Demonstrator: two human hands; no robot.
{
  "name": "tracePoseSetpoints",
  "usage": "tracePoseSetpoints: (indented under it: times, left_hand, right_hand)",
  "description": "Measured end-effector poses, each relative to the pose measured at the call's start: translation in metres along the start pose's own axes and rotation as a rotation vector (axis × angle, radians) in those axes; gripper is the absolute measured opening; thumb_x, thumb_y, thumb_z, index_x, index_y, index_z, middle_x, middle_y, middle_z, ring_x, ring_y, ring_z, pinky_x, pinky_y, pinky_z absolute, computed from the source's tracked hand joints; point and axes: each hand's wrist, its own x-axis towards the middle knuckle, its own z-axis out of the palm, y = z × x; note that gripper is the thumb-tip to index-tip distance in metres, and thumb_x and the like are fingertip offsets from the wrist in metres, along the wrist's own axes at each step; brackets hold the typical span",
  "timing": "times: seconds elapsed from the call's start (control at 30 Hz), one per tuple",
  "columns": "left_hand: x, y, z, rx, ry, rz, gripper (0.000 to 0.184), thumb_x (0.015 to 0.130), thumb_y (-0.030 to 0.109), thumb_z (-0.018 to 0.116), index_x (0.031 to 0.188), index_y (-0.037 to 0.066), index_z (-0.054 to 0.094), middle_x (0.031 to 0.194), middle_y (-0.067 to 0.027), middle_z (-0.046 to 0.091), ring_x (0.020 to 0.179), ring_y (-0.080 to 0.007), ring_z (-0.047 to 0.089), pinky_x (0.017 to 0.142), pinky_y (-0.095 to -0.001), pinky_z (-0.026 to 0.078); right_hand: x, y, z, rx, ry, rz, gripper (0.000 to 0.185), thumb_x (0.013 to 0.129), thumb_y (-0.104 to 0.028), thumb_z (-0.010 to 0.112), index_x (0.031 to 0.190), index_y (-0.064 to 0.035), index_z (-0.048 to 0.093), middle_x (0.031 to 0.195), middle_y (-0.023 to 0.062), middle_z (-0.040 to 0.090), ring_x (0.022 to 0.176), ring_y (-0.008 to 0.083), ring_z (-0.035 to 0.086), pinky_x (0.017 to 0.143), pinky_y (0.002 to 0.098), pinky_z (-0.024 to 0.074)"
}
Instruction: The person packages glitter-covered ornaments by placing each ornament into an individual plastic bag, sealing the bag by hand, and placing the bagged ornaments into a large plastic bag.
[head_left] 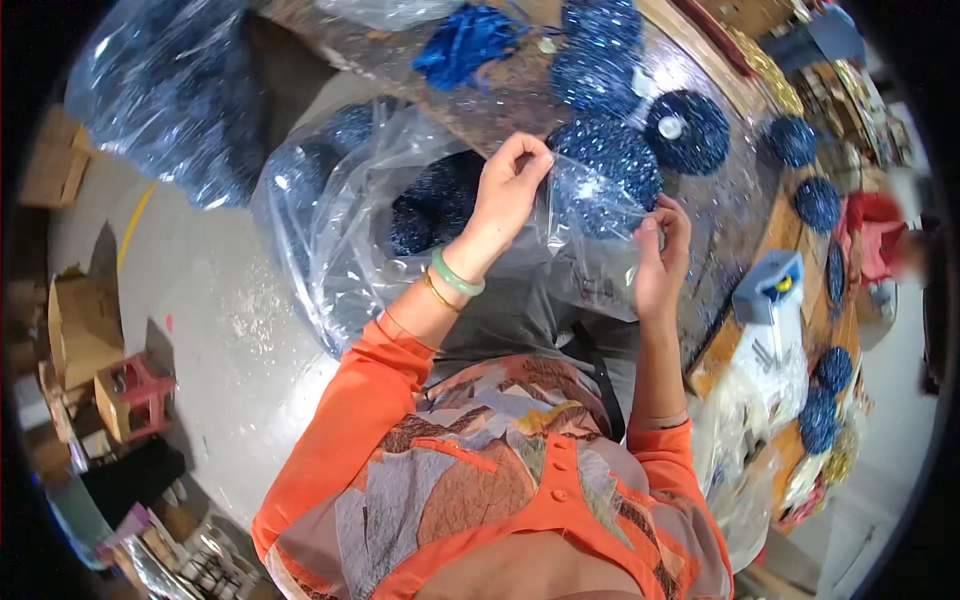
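Note:
Between my hands is a small clear plastic bag (590, 270), stretched open along its upper edge. My left hand (505, 190), with a green bangle and a gold one at its wrist, pinches one side of that edge. On the other side, my right hand (663, 260) grips the film between thumb and fingers. A shiny blue tinsel ball (605, 165) shows just beyond and partly through the film; whether it is inside the bag I cannot tell. Beside it lies another blue tinsel ball (687, 132) with a white round centre.
Left of my lap, a large clear bag (345, 235) holds several dark blue tinsel balls. Another full bag (170, 100) stands behind it. Blue tinsel strands (465, 45) lie on the worktable (715, 225). A blue box (768, 287) stands at right, near a person in red (872, 235).

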Motion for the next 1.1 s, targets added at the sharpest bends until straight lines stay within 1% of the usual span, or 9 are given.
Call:
tracePoseSetpoints:
  times: [0.27,0.4,0.5,0.57,0.63,0.8,0.93,1.07,1.1]
  left_hand:
    - [-0.006,-0.028,0.025,0.461,-0.121,0.088,0.005,0.087,0.004,0.059,0.084,0.005,0.056,0.072,0.0035,0.049,0.07,-0.0046,0.045,0.063,-0.0225,0.04]
    - [0.015,-0.03,0.022,0.698,-0.166,0.205,0.007,0.084,0.01,0.054,0.081,0.005,0.057,0.082,-0.0113,0.061,0.075,-0.0259,0.058,0.069,-0.0381,0.047]
    - [0.012,0.016,0.042,1.086,-0.117,0.047,0.005,0.076,0.011,0.062,0.081,0.01,0.062,0.103,-0.0102,0.06,0.104,-0.0327,0.052,0.079,-0.0484,0.043]
    - [0.019,0.007,0.05,1.268,-0.021,0.227,0.01,0.075,0.014,0.065,0.085,0.014,0.065,0.113,-0.0066,0.055,0.112,-0.0335,0.044,0.081,-0.0513,0.039]
    - [0.023,0.003,0.052,1.293,0.011,0.405,0.012,0.075,0.015,0.065,0.087,0.015,0.066,0.116,-0.0055,0.052,0.111,-0.0309,0.042,0.079,-0.0489,0.038]
    - [0.045,-0.003,0.055,1.304,-0.152,0.479,0.006,0.075,0.013,0.062,0.079,0.008,0.062,0.08,-0.0118,0.062,0.087,-0.0324,0.056,0.071,-0.0446,0.043]
    - [0.058,-0.008,0.063,1.005,-0.091,0.274,0.011,0.075,0.009,0.056,0.077,0.0,0.062,0.079,-0.0244,0.063,0.077,-0.0429,0.062,0.069,-0.0503,0.049]
    - [0.07,-0.034,0.059,1.101,-0.024,0.394,0.017,0.08,0.016,0.057,0.073,0.002,0.063,0.08,-0.0214,0.063,0.077,-0.0388,0.062,0.066,-0.0464,0.049]
    - [0.061,-0.006,0.067,1.202,-0.053,0.228,0.014,0.079,0.016,0.059,0.075,0.003,0.064,0.079,-0.0194,0.063,0.078,-0.0359,0.063,0.067,-0.043,0.05]
  right_hand:
    - [-0.015,0.031,-0.041,-0.074,0.04,0.084,0.01,0.094,-0.009,0.053,0.101,-0.0019,0.054,0.105,0.0135,0.054,0.102,0.0241,0.054,0.087,0.0315,0.0433]
    - [0.007,0.042,-0.039,-0.282,0.024,-0.055,0.021,0.094,-0.013,0.054,0.108,0.0033,0.056,0.11,0.0165,0.056,0.102,0.0292,0.054,0.093,0.0376,0.042]
    - [0.027,0.042,-0.042,-0.317,-0.024,-0.216,0.017,0.093,-0.013,0.053,0.096,0.0035,0.055,0.095,0.0163,0.056,0.092,0.0298,0.053,0.086,0.0384,0.0422]
    - [0.04,0.037,-0.046,-0.397,-0.094,-0.243,0.013,0.091,-0.01,0.052,0.088,0.0027,0.052,0.088,0.0156,0.053,0.085,0.0295,0.051,0.081,0.0387,0.0414]
    - [0.047,0.048,-0.042,-0.32,-0.069,-0.35,0.011,0.089,-0.007,0.052,0.085,0.0031,0.051,0.082,0.0148,0.049,0.079,0.0283,0.048,0.075,0.0374,0.041]
    - [0.059,0.06,-0.043,-0.277,-0.037,-0.366,0.008,0.087,-0.003,0.052,0.084,0.0036,0.05,0.079,0.0142,0.048,0.075,0.0277,0.047,0.072,0.0354,0.0414]
    - [0.071,0.083,-0.049,-0.126,-0.062,-0.282,0.008,0.09,-0.004,0.053,0.09,0.0034,0.053,0.086,0.0141,0.054,0.081,0.0262,0.051,0.079,0.034,0.0439]
    - [0.073,0.086,-0.042,-0.109,0.014,-0.125,0.012,0.093,-0.01,0.055,0.096,0.0013,0.058,0.088,0.0108,0.06,0.081,0.019,0.055,0.076,0.0319,0.0459]
    - [0.069,0.062,-0.045,-0.183,0.012,-0.207,0.014,0.092,-0.012,0.055,0.096,0.0006,0.059,0.09,0.0117,0.062,0.082,0.0219,0.057,0.076,0.0331,0.0462]
